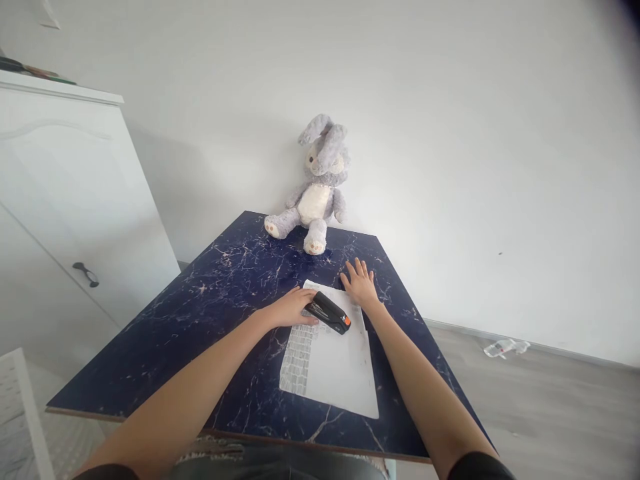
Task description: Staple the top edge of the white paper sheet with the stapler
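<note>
A black stapler [329, 312] with an orange tip lies over a white sheet of paper [340, 373], its back end at my left hand [297, 307]. The fingers and thumb of that hand are closed around this end. Grey brick-like print runs down the paper's left side. Beside the paper's top right corner, my right hand [360, 283] lies flat with its fingers spread, holding nothing. Its palm is near the paper's edge.
A grey plush rabbit [315, 200] sits at the far edge of the dark blue marbled table [200, 300], against the wall. On the left stands a white cabinet [65, 187]. A clear plastic bottle [505, 348] lies on the floor at the right.
</note>
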{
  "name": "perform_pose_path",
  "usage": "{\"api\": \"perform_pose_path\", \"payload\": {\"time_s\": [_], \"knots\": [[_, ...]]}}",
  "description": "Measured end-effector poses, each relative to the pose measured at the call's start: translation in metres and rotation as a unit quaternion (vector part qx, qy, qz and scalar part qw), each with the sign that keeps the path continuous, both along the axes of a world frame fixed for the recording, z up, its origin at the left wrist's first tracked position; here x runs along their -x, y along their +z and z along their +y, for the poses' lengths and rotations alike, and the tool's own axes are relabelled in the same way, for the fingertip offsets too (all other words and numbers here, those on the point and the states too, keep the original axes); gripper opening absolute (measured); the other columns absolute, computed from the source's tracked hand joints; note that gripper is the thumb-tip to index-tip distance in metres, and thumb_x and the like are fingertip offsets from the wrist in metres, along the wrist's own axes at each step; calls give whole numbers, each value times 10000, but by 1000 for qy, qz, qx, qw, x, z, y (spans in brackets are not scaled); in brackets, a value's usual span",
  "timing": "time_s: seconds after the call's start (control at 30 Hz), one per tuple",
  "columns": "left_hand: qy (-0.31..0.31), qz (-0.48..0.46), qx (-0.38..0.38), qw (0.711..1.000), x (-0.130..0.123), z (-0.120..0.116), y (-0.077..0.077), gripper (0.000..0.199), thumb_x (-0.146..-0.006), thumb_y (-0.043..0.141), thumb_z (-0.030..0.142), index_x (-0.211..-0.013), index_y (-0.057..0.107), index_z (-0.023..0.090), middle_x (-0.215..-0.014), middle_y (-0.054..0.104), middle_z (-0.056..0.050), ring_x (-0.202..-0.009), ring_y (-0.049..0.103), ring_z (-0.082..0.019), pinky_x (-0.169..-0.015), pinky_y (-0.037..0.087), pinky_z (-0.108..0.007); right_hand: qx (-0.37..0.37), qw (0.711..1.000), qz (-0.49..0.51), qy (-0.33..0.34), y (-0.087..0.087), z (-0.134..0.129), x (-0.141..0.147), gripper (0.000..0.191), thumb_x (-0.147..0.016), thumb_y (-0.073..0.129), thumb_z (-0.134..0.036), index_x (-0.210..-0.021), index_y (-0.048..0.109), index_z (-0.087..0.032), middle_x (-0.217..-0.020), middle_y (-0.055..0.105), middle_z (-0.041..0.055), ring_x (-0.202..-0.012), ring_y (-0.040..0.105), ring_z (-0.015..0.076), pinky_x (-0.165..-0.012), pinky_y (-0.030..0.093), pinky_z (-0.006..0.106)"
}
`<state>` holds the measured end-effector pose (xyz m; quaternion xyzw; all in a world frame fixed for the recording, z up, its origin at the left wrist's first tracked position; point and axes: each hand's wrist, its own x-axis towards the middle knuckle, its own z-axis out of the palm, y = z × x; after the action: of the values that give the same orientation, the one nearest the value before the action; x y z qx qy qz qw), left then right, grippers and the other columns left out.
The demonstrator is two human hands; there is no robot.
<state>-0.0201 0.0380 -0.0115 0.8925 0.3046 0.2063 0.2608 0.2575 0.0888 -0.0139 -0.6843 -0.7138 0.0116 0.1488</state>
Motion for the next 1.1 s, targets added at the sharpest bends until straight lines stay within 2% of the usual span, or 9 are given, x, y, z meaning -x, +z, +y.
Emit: {"api": "perform_pose_path", "payload": {"time_s": [0.13,0.23,0.37,0.53,0.67,0.73,0.87,0.97,1.1], "knots": [[4,6,-2,1000,0,2,-4,672,-846,790,560,-1417,623,247,-1536,575,-129,-1425,520,-371,-1276,229,-520,83,996,-3,10,-10,12,5,663,-1082,304,-548,-1653,346,-215,-1752,217,127,-1623,153,361,-1282,124,602],[3,10,-4,1000,0,3,-6,667,-844,794,558,-1408,626,245,-1531,578,-126,-1424,522,-365,-1283,212,-518,42,999,-4,7,-13,11,4,609,-1089,291,-463,-1620,409,-190,-1730,283,134,-1610,210,331,-1288,160,527],[-2,12,-3,1000,0,2,-5,645,-865,772,567,-1405,626,245,-1533,575,-120,-1431,511,-358,-1296,172,-520,-59,997,-3,-58,-12,11,-7,604,-1084,273,-446,-1574,470,-154,-1747,222,139,-1629,128,329,-1297,117,515],[0,15,-1,1000,1,1,-2,672,-864,772,566,-1428,611,238,-1543,564,-129,-1435,501,-371,-1265,249,-519,19,996,11,-88,-19,19,-18,706,-1061,337,-529,-1585,447,-70,-1682,333,241,-1581,274,391,-1275,173,532],[4,2,1,1000,1,0,-1,627,-854,781,555,-1387,647,252,-1510,595,-114,-1399,539,-370,-1254,283,-501,3,998,13,-66,-21,21,-21,614,-1045,329,-347,-1545,494,-31,-1628,426,248,-1548,361,348,-1272,219,474],[5,-8,2,1000,1,0,-1,604,-849,787,545,-1366,662,260,-1494,609,-105,-1379,558,-365,-1252,290,-494,-7,999,19,-46,-17,20,-22,575,-1020,323,-268,-1517,541,-80,-1622,460,196,-1523,411,287,-1267,251,418],[1,-12,2,1000,1,1,-3,609,-849,788,550,-1366,663,255,-1502,604,-112,-1396,544,-363,-1268,258,-504,-16,998,33,-45,-9,14,-24,542,-1022,338,-318,-1478,588,-168,-1665,422,116,-1579,309,267,-1300,177,473],[-4,-13,1,1000,1,3,-5,630,-849,785,566,-1383,650,261,-1517,594,-112,-1420,528,-361,-1276,240,-510,22,996,41,-78,-12,8,-17,620,-1048,302,-420,-1499,552,-75,-1658,396,219,-1586,279,348,-1277,199,543],[3,-28,2,1000,0,4,-7,638,-821,811,565,-1357,666,252,-1490,617,-121,-1392,555,-360,-1272,248,-506,53,996,29,-69,-20,4,3,703,-1041,324,-399,-1592,374,36,-1690,274,294,-1600,216,415,-1270,187,561]]}}
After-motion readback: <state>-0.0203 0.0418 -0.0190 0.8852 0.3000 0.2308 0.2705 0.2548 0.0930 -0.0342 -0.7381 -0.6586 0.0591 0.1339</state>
